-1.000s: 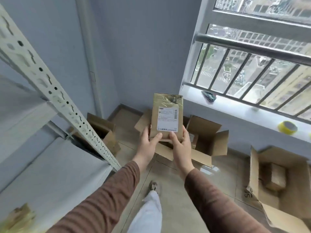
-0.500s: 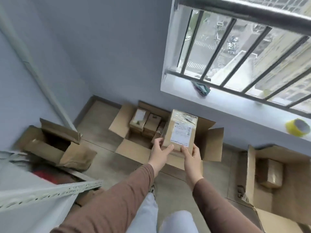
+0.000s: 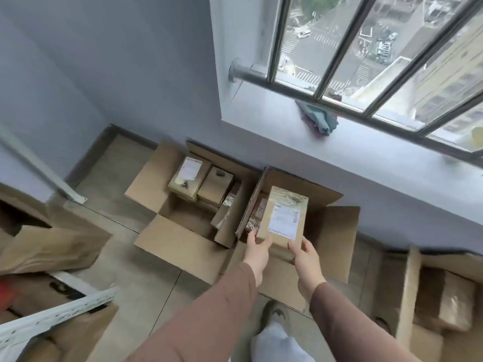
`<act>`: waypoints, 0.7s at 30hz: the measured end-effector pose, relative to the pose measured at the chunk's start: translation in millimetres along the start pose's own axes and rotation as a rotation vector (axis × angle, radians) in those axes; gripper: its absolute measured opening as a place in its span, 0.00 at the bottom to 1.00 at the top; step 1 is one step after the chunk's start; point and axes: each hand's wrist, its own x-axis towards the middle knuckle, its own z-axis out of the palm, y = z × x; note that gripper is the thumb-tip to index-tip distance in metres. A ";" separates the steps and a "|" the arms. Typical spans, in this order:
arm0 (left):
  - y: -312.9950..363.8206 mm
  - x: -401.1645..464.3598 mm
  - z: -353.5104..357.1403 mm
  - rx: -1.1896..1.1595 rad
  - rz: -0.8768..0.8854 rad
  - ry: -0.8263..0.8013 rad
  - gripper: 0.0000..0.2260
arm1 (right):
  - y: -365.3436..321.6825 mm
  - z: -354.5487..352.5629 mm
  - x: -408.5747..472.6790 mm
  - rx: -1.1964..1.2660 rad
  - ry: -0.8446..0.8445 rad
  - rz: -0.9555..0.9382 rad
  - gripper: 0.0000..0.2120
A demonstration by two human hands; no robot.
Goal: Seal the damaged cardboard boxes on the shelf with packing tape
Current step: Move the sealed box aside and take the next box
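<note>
Both hands grip one small taped parcel (image 3: 283, 216) by its near end: left hand (image 3: 257, 250) at the parcel's near left corner, thumb on top and fingers curled under; right hand (image 3: 304, 253) at the near right corner, thumb on the top face, fingers wrapped beneath. Sleeves brown, reaching in from 6 o'clock.

Parcel: brown cardboard, clear packing tape wrinkled across its far end, white shipping label (image 3: 283, 219) on top. Held tilted over the open carton (image 3: 329, 231) at frame centre, just right of middle; whether it touches the carton's contents cannot be told.

Second open carton (image 3: 156, 231), at 9 o'clock of the first and touching it, flaps spread on the floor. Contents: several small boxes, one with a white label (image 3: 192, 167), packed against the far wall.

Third open carton (image 3: 410, 296), at 4 o'clock, holding a taped brown box (image 3: 456, 309).

Crumpled cardboard (image 3: 52, 246) at 9 o'clock of the frame, beside a white perforated shelf rail (image 3: 57, 312) at 8 o'clock.

Windowsill (image 3: 366, 158) at 1 o'clock, with a bunched teal and maroon cloth (image 3: 317, 118) against the barred window (image 3: 366, 56).

Shoe (image 3: 274, 313) and pale trouser leg at 6 o'clock, on tiled floor (image 3: 146, 280).
</note>
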 end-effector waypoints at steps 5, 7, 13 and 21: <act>-27.8 83.5 15.4 -0.133 -0.077 0.071 0.28 | 32.3 5.9 83.7 -0.032 -0.031 0.034 0.24; -36.1 116.5 17.2 -0.175 -0.101 0.116 0.34 | 44.4 11.1 114.1 -0.038 -0.037 0.044 0.25; -57.2 201.1 16.8 -0.245 -0.109 0.154 0.22 | 74.4 29.6 186.6 -0.017 -0.027 0.062 0.25; -63.1 251.5 8.0 -0.247 -0.119 0.180 0.04 | 91.7 49.2 229.4 -0.097 0.014 0.067 0.19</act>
